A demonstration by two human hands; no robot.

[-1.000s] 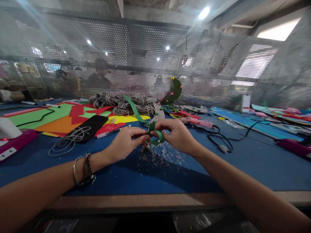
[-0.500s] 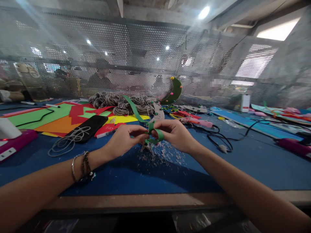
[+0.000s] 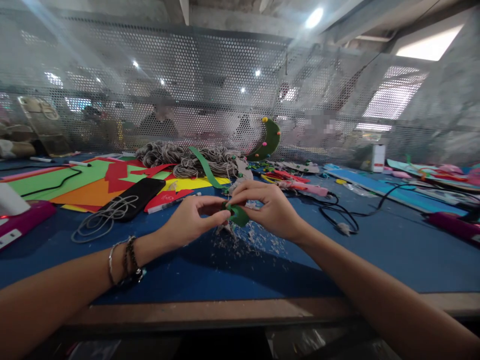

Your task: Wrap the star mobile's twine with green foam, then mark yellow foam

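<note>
A curled green strip (image 3: 239, 216) is pinched between my two hands above the blue table (image 3: 180, 280). My left hand (image 3: 189, 217) grips its left end with thumb and forefinger. From the right, my right hand (image 3: 266, 207) presses its fingers on the same strip. Beneath them lie scattered grey scraps (image 3: 258, 245). Another green strip (image 3: 205, 167) leans on grey cord bundles (image 3: 161, 154) just behind my hands.
A black phone (image 3: 140, 200) with a loose grey cord (image 3: 108, 217) lies at left beside coloured sheets (image 3: 80, 187). Purple power strips (image 3: 33, 220) sit at both sides. Black cables (image 3: 339, 215) and pink-handled tools (image 3: 307, 189) lie right of centre. A perforated screen (image 3: 210, 70) stands behind.
The green strip's open loops have been drawn into a tighter curl between my fingers. My right hand has closed in toward my left.
</note>
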